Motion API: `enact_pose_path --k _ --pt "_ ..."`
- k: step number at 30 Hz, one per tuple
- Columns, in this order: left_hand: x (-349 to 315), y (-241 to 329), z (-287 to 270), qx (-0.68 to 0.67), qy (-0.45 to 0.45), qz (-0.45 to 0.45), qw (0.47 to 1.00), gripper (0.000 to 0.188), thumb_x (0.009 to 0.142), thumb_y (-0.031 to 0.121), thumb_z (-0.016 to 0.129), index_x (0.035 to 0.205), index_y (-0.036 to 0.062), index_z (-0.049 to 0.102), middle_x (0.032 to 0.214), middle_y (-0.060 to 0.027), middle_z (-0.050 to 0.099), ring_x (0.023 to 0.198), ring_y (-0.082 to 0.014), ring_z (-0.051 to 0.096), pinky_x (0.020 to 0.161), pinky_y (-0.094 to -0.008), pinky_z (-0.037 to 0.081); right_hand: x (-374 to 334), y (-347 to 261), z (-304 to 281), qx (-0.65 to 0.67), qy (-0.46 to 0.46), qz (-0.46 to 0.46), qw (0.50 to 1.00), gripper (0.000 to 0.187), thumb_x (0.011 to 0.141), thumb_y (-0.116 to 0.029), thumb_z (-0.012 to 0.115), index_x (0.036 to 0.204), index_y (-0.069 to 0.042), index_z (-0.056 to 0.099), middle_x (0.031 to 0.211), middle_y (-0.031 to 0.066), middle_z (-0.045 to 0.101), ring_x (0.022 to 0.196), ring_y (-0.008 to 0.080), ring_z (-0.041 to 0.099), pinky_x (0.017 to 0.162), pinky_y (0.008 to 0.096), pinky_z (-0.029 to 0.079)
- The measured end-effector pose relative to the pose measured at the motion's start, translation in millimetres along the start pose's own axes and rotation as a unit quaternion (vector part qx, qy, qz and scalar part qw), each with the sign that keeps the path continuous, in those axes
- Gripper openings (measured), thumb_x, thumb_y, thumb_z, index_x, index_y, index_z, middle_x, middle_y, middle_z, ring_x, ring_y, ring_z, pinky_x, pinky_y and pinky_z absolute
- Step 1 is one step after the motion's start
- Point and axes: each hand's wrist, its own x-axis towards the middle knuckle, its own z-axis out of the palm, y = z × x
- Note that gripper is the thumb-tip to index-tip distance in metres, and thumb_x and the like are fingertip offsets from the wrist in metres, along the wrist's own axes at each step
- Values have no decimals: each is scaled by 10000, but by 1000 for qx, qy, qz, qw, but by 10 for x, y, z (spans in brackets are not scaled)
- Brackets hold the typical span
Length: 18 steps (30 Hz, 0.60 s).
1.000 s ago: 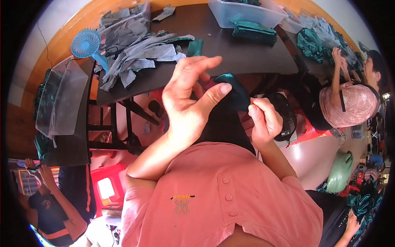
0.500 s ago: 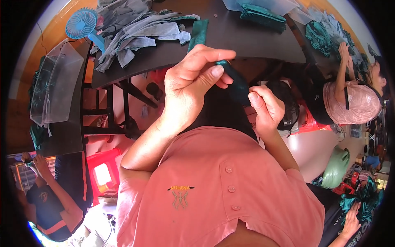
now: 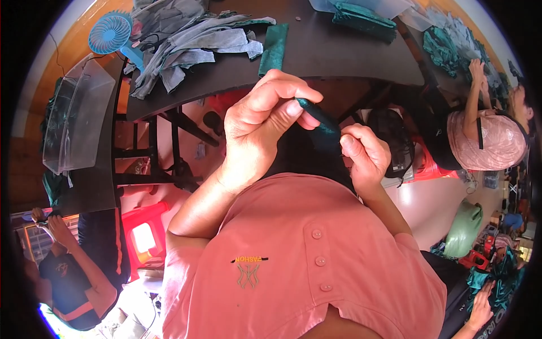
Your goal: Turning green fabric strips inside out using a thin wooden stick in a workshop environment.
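A dark green strip of shiny, velvet-like fabric (image 3: 320, 120) is stretched between my two hands, in front of my body. My left hand (image 3: 268, 107) pinches its upper left end between thumb and fingers. At the lower right end, my right hand (image 3: 364, 150) grips the strip with thumb against curled fingers. Just beyond my left hand, a flat green fabric strip (image 3: 274, 50) lies on the dark table (image 3: 339, 53), reaching to its near edge.
Grey-green fabric pieces (image 3: 197, 48) are heaped on the table's left, beside a blue fan (image 3: 111, 33). Folded green fabric (image 3: 364, 21) lies at the far right. A clear plastic bin (image 3: 84, 118) stands left. Co-workers handle fabric at both sides; a red stool (image 3: 135, 217) stands lower left.
My left hand has come slightly down toward me, and more of the held strip's upper end shows. Both hands keep their grip. The strip on the table shows more of its length.
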Motion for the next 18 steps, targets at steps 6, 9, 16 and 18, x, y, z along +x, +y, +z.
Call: enact_pose_path --k 6,9,16,18 --pt "0 -10 11 -6 1 -14 1000 158 943 -22 533 1057 -45 640 1021 -91 573 805 -137 632 733 -240 536 -28 32 -46 -73 13 -48 996 113 912 -60 616 918 52 631 710 35 549 610 72 457 560 215 358" --pt "-22 -13 13 15 -22 -21 999 161 941 -25 534 1061 -42 640 1021 -92 573 798 -134 634 719 -240 539 -48 10 -59 -59 -5 -25 998 116 918 -65 608 918 49 629 707 40 542 610 81 460 564 221 365" --pt "-62 -77 53 9 3 -19 1000 156 938 -45 526 1045 -37 640 1020 -103 572 767 -140 634 699 -238 540 -97 43 -79 -63 -8 -10 998 140 933 -97 594 901 37 617 692 27 527 605 74 448 556 226 362" --pt "-71 -88 69 11 -4 -17 1000 158 938 -49 523 1045 -36 639 1020 -104 571 762 -143 632 697 -239 539 -114 35 -39 -43 -15 14 999 151 935 -106 594 893 37 618 688 18 524 598 68 439 550 224 354"
